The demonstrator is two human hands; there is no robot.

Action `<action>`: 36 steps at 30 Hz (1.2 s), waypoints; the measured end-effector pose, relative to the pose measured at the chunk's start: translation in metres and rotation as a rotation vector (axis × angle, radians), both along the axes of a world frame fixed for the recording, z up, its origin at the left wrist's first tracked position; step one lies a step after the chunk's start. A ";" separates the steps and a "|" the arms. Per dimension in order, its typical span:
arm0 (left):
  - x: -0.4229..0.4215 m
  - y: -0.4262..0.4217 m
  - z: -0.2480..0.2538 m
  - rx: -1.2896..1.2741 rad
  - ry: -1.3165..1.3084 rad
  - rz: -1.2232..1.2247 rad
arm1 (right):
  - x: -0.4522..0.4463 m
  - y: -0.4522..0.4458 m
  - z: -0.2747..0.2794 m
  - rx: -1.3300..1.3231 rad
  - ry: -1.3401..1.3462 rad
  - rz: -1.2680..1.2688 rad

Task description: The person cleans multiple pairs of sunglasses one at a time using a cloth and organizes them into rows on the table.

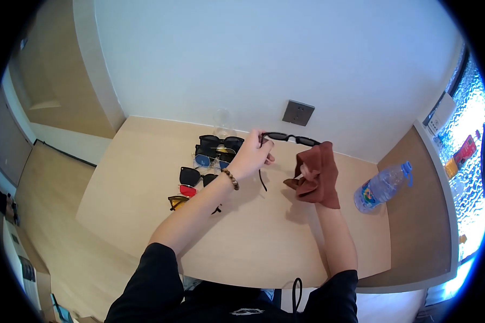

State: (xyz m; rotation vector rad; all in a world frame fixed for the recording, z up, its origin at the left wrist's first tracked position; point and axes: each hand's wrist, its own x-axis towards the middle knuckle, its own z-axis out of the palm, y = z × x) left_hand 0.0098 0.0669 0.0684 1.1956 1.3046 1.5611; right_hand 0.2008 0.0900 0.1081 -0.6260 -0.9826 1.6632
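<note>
My left hand (257, 153) grips one end of a pair of black sunglasses (291, 138), which I hold up above the table with a temple arm hanging down. At the other end of the frame, a reddish-brown cloth (320, 175) covers most of my right hand (305, 171). The cloth touches the sunglasses there, and my right fingers are largely hidden beneath it. Left of my hands, several more sunglasses (196, 176) lie in a column, with black, blue, red and yellow lenses. My left forearm hides part of them.
A plastic water bottle (380, 187) with a blue cap stands at the right, near the wooden side panel (417, 207). A clear glass-like object (223, 121) is at the table's back. A dark socket plate (298, 112) is on the wall behind the table (242, 242).
</note>
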 end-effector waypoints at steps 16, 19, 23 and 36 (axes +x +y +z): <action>-0.003 -0.010 0.010 -0.042 -0.498 0.018 | -0.008 -0.015 -0.012 -0.310 -0.162 0.197; -0.015 0.003 -0.004 -0.047 -0.635 0.011 | -0.006 -0.014 -0.008 0.194 -0.420 0.194; -0.017 0.000 0.003 0.072 -0.810 0.078 | 0.002 -0.032 0.004 0.852 -1.404 0.200; -0.029 -0.008 -0.005 0.268 -1.288 0.141 | -0.036 -0.051 -0.028 1.406 -1.357 0.076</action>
